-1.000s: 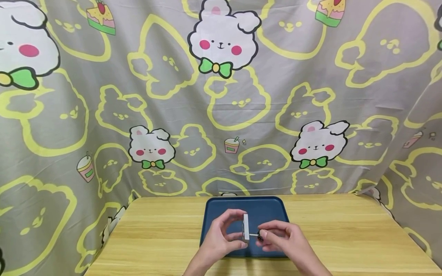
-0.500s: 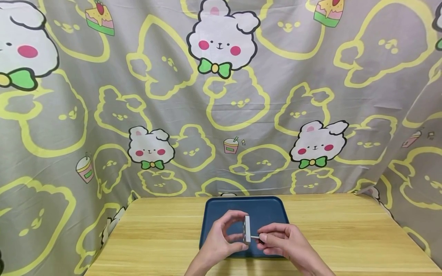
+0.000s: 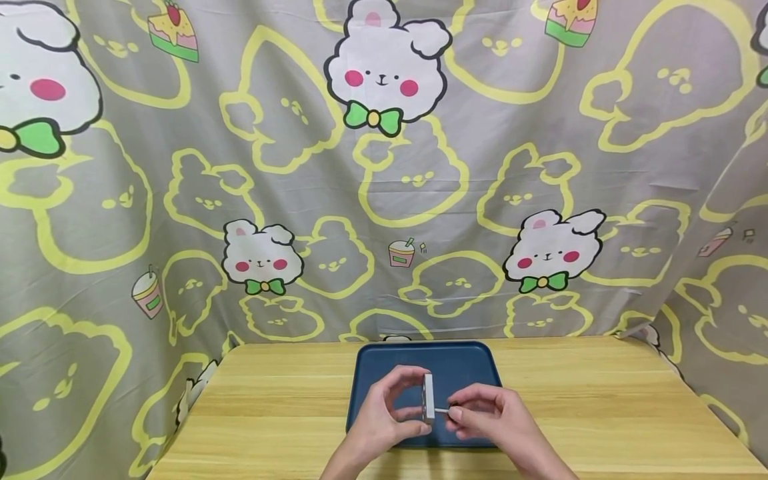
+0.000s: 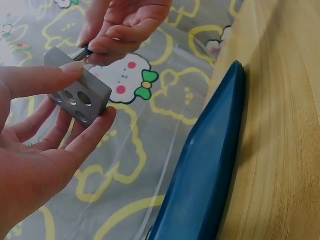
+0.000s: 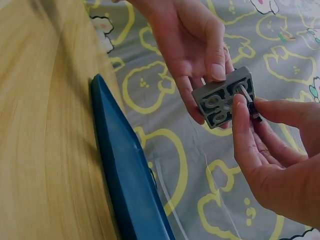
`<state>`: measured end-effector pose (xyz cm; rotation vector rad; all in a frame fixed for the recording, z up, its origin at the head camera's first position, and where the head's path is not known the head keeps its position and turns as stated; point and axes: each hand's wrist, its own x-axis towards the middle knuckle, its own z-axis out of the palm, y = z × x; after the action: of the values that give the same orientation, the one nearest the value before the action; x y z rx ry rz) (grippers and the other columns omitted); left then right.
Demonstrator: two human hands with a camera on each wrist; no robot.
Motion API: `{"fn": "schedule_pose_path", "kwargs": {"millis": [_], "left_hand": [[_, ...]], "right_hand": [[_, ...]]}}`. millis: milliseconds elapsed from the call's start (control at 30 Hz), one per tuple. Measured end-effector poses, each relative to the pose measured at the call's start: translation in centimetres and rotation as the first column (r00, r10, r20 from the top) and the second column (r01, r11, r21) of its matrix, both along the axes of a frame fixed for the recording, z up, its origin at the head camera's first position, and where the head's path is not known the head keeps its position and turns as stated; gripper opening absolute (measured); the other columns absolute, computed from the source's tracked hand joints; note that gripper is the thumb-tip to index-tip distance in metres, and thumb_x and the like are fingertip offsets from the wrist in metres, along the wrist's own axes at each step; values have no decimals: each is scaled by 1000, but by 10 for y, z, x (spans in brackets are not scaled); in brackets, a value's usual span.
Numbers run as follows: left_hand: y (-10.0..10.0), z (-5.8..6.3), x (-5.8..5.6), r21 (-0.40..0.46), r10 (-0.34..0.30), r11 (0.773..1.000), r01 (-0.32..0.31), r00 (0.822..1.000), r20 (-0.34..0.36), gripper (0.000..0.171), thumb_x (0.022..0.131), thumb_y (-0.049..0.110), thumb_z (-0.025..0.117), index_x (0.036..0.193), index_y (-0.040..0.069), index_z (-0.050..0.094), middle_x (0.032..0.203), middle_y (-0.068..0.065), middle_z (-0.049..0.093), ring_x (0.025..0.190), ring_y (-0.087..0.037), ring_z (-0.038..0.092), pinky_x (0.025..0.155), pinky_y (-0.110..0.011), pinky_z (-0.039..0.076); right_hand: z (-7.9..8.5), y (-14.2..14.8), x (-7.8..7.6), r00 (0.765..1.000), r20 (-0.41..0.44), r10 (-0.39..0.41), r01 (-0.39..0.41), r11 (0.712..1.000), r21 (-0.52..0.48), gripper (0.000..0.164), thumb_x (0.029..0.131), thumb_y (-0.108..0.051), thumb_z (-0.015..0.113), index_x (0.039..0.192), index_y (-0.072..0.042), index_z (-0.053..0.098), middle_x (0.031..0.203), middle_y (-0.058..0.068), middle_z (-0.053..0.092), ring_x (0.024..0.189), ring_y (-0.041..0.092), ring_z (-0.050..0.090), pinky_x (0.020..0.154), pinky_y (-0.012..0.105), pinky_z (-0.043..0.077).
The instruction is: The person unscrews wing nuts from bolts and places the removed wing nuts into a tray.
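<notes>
A blue tray (image 3: 459, 367) with rounded corners and a low raised rim lies flat on a table (image 3: 270, 400), whose top shows a light yellow wood grain. The tray is near the far edge of this table. Behind the table and along both its sides hangs a grey cloth (image 3: 324, 193) with soft folds. On it are printed white rabbit heads (image 3: 384, 80) with pink cheeks and green bows, yellow animal outlines (image 3: 414, 180), drink cups (image 3: 401, 253) with straws, and cake slices (image 3: 173, 32).

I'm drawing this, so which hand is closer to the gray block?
Left. The left hand grips the gray block; the right hand is off to its right, a gap between, pinching the screw.
</notes>
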<state>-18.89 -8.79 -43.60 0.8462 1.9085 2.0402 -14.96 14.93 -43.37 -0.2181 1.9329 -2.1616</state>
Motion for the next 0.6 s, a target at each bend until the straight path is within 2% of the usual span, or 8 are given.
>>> {"fn": "schedule_pose_path", "kwargs": {"millis": [200, 300, 367, 433, 500, 567, 600], "left_hand": [[-2, -1, -2, 17, -3, 1000, 2, 999, 41, 63, 80, -9, 80, 138, 2, 57, 136, -16, 57, 130, -28, 53, 95, -39, 58], [-2, -1, -2, 28, -5, 1000, 3, 998, 60, 64, 79, -9, 79, 138, 2, 57, 136, -16, 58, 129, -28, 53, 94, -39, 58], [-3, -2, -3, 31, -4, 1000, 2, 998, 68, 64, 79, -9, 80, 138, 1, 57, 136, -15, 58, 129, -28, 54, 93, -39, 59], [-3, -2, -3, 33, -4, 999, 1, 997, 77, 64, 79, -8, 80, 138, 1, 57, 136, -15, 58, 128, -29, 54, 92, -39, 59], [-3, -2, -3, 36, -5, 999, 2, 996, 89, 64, 80, -8, 80, 138, 1, 56, 136, -15, 58, 128, -29, 54, 92, -39, 59], [-4, -2, -3, 41, -7, 999, 2, 995, 101, 64, 80, -7, 80, 139, 1, 56, 137, -15, 58, 128, -29, 54, 91, -39, 59], [-4, -2, -4, 43, -7, 999, 2, 994, 109, 64, 80, -7, 80, 139, 1, 56, 137, -14, 58, 129, -29, 54, 91, -39, 59]], "right_hand": [[2, -5, 4, 988, -145, -49, 63, 994, 89, 31, 94, -15, 76, 112, 8, 68, 103, 24, 73, 89, 27, 76, 76, 37, 63], [3, -8, 7, 970, -235, -60, 94, 987, 132, 27, 93, -12, 76, 110, 8, 69, 103, 24, 72, 88, 25, 76, 76, 34, 63], [3, -10, 9, 950, -304, -72, 128, 977, 168, 23, 94, -12, 76, 109, 4, 71, 103, 22, 73, 87, 22, 75, 76, 31, 63], [3, -12, 10, 922, -377, -87, 174, 964, 203, 18, 93, -13, 77, 106, -2, 73, 100, 15, 74, 87, 20, 75, 76, 30, 63], [1, -15, 11, 884, -457, -101, 224, 948, 224, 12, 92, -13, 78, 103, -8, 74, 97, 6, 75, 86, 19, 75, 75, 30, 63], [-1, -16, 10, 830, -549, -103, 269, 935, 231, 10, 91, -11, 78, 101, -12, 75, 94, 0, 75, 84, 18, 74, 73, 31, 63], [-3, -17, 9, 794, -599, -100, 289, 930, 228, 12, 91, -9, 79, 101, -14, 75, 94, -3, 75, 82, 17, 74, 71, 31, 63]]}}
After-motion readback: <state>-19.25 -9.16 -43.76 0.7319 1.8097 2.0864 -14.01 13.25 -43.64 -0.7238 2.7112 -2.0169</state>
